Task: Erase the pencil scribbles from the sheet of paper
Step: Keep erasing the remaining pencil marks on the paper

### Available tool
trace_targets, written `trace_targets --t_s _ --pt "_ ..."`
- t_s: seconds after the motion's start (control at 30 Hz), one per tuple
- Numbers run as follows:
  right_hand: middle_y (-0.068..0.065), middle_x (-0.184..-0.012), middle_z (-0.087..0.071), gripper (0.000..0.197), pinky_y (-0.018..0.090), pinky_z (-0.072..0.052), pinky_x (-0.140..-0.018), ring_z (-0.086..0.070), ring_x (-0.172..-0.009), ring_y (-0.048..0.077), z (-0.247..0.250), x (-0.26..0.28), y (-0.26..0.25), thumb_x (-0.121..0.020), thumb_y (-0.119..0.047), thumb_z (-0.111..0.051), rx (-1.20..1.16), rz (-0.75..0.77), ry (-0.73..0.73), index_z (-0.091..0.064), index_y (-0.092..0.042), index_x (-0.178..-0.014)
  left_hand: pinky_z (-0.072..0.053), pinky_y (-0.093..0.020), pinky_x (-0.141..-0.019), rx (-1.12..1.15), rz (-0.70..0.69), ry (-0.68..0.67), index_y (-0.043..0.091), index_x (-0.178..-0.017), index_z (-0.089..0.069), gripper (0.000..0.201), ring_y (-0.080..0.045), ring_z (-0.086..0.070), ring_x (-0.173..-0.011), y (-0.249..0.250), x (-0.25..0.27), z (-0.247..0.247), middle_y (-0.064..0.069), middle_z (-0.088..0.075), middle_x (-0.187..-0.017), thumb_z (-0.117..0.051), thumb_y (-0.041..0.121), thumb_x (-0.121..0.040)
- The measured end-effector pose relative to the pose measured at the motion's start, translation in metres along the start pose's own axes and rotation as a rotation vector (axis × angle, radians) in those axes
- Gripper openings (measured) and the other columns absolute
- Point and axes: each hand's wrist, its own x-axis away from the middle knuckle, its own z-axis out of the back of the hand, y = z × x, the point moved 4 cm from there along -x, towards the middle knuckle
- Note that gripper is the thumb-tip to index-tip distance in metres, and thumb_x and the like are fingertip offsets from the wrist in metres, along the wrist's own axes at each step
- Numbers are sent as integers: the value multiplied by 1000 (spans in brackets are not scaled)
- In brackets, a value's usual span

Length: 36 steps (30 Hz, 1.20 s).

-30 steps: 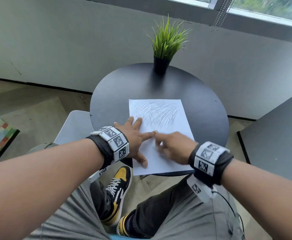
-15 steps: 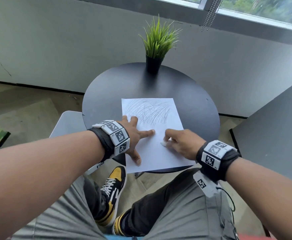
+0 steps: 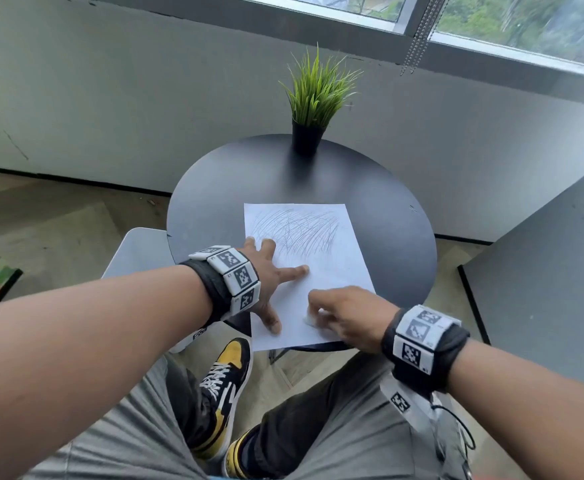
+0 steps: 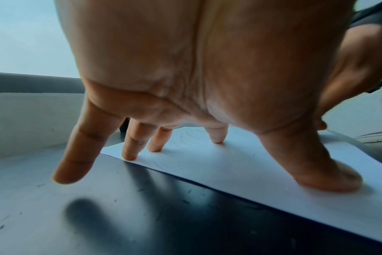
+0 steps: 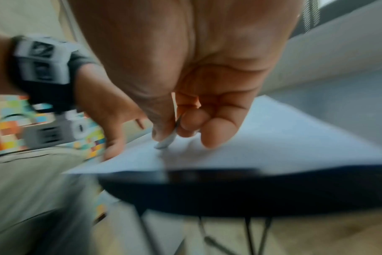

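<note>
A white sheet of paper (image 3: 321, 271) lies on the round black table (image 3: 214, 202), its near edge hanging over the rim. Grey pencil scribbles (image 3: 297, 233) cover its far half. My left hand (image 3: 273, 282) is spread flat, thumb and fingertips pressing the sheet's left side (image 4: 207, 163); the little finger (image 4: 74, 155) hovers over bare table. My right hand (image 3: 339, 313) pinches a small white eraser (image 3: 313, 318) against the near part of the sheet. In the blurred right wrist view the eraser (image 5: 167, 140) sticks out between thumb and fingers, touching the paper (image 5: 273, 146).
A potted green grass plant (image 3: 313, 109) stands at the table's far edge. A grey wall and window lie beyond. A dark panel (image 3: 543, 271) stands at the right, a white stool (image 3: 138, 251) at the left. My knees and a yellow-black shoe (image 3: 224, 386) are under the table.
My right hand with the eraser has slid toward me, down to the near part of the sheet. The left hand stays spread on the paper's left side.
</note>
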Motion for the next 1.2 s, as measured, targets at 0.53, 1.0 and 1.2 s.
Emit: trace_targets --t_s 0.53,1.0,1.2 --pt "-7 -78 -61 18 27 -45 -64 -57 -68 14 42 -13 43 -92 -49 -59 -229 -251 200 -55 -32 -91 -21 -68 -110 18 -129 64 64 -146 -3 103 -36 -6 -150 2 16 -14 -8 -6 -162 -60 89 -64" --pt "-5 -76 -64 16 26 -49 -65 -58 -60 11 29 -16 19 -93 -46 -60 -325 -228 50 -54 -32 -95 -7 -75 -112 226 89 169 45 -155 3 135 -40 8 -152 -54 -5 -30 4 12 -167 -48 104 -45" --pt "-3 -87 -62 12 33 -45 -75 -56 -81 18 16 -57 -23 -97 -38 -54 -152 -108 40 -51 -30 -105 -11 -77 -110 196 70 138 41 -156 6 138 -41 9 -151 -52 -4 -28 4 18 -166 -50 103 -46"
